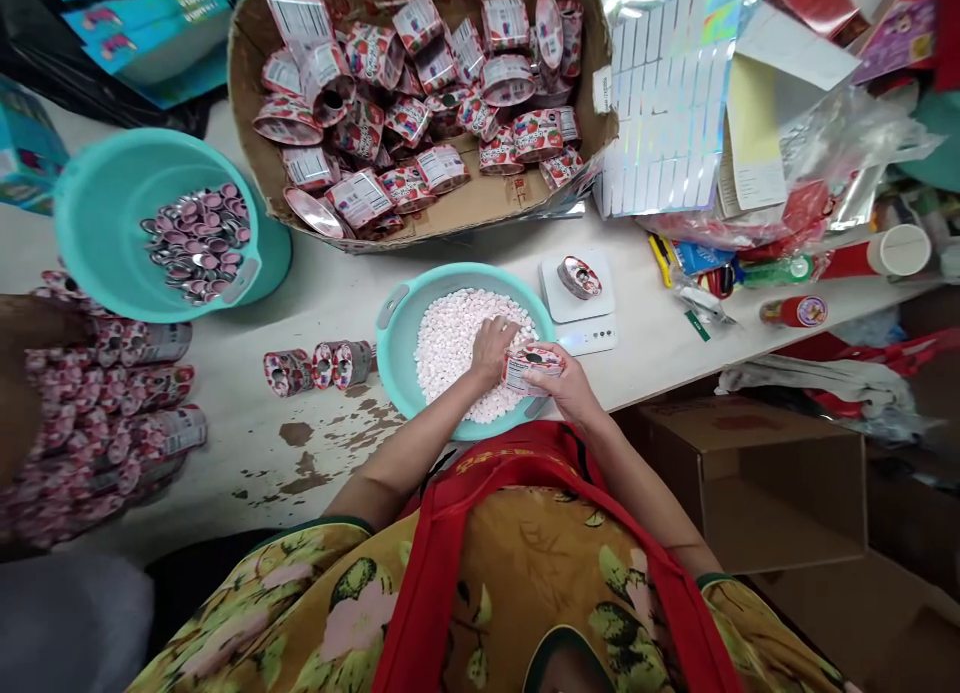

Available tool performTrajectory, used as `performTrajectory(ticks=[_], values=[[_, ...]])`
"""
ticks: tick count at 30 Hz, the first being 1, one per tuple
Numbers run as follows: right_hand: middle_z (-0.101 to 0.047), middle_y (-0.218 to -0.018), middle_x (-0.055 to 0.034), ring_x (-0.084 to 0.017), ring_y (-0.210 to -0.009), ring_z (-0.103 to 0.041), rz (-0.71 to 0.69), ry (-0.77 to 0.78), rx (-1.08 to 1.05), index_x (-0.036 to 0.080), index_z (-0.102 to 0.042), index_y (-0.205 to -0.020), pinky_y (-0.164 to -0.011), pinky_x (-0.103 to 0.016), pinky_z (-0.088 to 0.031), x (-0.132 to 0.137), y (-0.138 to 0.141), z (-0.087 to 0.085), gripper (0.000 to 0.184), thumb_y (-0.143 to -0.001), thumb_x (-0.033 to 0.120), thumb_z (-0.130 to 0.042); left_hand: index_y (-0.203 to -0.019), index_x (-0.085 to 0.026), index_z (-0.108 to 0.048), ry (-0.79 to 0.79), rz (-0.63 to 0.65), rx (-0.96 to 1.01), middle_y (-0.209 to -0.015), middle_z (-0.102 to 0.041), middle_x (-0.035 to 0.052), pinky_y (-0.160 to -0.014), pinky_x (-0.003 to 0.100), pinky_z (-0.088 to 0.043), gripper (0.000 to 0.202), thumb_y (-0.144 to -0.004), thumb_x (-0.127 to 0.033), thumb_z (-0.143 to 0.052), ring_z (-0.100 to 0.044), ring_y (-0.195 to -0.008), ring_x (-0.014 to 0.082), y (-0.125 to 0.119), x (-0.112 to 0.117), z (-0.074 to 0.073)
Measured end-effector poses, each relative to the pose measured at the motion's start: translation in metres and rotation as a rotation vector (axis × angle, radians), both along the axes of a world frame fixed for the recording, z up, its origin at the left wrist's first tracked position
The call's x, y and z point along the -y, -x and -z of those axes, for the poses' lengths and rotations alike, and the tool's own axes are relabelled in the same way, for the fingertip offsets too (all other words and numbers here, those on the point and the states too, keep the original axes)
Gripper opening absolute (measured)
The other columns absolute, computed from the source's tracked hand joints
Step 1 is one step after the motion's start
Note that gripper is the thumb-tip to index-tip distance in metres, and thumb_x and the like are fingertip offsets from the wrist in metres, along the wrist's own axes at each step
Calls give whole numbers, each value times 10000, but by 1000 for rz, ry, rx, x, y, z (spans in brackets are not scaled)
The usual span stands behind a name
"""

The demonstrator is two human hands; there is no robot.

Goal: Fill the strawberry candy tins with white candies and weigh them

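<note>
In the head view, my right hand [571,385] is closed around a small red and white printed candy tin [529,371], its dark round opening facing up. The tin is over the right side of a turquoise basin [391,373] filled with small pale pink candies [454,348]. My left hand [493,347] rests on the candies just left of the tin, fingers stretched out and partly apart. Whether any candies lie under its palm is hidden. Behind the right hand, another printed tin [580,277] rests on a white digital scale [555,298].
A cardboard box [480,218] of printed tins stands behind the basin. A turquoise bucket [97,223] with small metal lids [199,243] is at left. Several tins [289,371] stand left of the basin; many more [150,388] are stacked near another person's arm [22,403].
</note>
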State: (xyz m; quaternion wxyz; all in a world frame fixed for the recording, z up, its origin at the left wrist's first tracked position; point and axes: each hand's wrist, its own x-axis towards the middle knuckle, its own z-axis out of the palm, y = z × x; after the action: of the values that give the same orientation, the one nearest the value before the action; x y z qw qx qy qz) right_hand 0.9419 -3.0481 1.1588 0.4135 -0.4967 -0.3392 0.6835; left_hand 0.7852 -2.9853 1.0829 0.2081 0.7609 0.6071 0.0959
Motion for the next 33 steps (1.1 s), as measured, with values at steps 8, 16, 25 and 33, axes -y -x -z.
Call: performTrajectory(ticks=[8, 16, 25, 33], values=[[-751, -1027, -34, -220, -931, -706, -16, -220, 258, 223, -666, -1075, -917, -382, -557, -11, 7, 12, 556, -589, 403, -868, -753, -196, -580, 211, -459, 509, -695, -590, 20, -591, 269, -408, 195, -835, -355, -657, -565, -612, 162, 60, 29, -13], [-732, -1069, -58, -270, -1018, -684, -211, -551, 641, 238, -692, -1038, -950, -418, -523, -18, 39, 25, 365, -705, 362, -774, -798, -196, -543, 204, -528, 1676, -645, -592, -25, -420, 210, -360, 318, -732, -433, -745, -510, -447, 93, 41, 32, -80], [-738, -1104, -40, -265, -1033, -682, -153, -528, 715, 236, -663, -1022, -931, -397, -527, -20, 61, 25, 351, -672, 249, -658, -714, -194, -479, 81, -690, 1793, -667, -595, -25, -587, 241, -506, 407, -724, -472, -778, -603, -552, 106, 21, 19, -80], [-730, -1024, -68, -279, -943, -664, -152, -470, 843, 222, -647, -1004, -848, -403, -530, -29, 67, 13, 322, -689, 279, -677, -686, -198, -467, -9, -724, 1645, -598, -504, -58, -556, 222, -450, 414, -795, -470, -760, -553, -522, 91, 13, 5, -81]])
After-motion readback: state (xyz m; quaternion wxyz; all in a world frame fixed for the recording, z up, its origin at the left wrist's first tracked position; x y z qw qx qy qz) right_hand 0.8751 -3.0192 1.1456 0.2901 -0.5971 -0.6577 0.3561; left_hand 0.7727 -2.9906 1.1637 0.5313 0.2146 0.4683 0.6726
